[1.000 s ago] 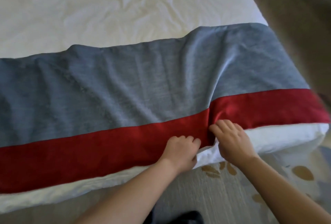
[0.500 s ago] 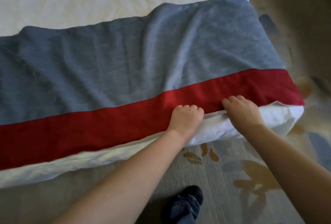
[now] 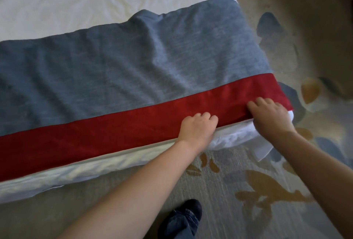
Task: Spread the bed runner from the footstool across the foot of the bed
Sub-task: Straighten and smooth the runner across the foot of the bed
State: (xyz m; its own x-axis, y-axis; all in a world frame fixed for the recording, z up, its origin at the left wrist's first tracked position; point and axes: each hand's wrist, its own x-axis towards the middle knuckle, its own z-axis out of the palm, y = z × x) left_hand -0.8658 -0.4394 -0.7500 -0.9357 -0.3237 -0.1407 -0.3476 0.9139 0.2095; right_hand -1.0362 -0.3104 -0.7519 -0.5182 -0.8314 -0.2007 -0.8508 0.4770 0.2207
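Note:
The bed runner (image 3: pixel 133 70), grey-blue with a red band along its near edge, lies across the foot of the white bed (image 3: pixel 95 5). Its grey part is rumpled near the middle, and its right end reaches the bed's right corner. My left hand (image 3: pixel 196 128) grips the red band's near edge with curled fingers. To its right, my right hand (image 3: pixel 269 114) holds the same edge close to the corner, fingers curled over the red cloth. The footstool is out of view.
White bedding (image 3: pixel 76 173) hangs below the runner along the bed's front. The floor is a beige carpet (image 3: pixel 257 191) with blue and orange leaf shapes. My foot in a dark shoe (image 3: pixel 188 214) stands near the bed's front.
Both hands have slid right along the red edge toward the bed's corner. The fold in the red band between them has flattened out.

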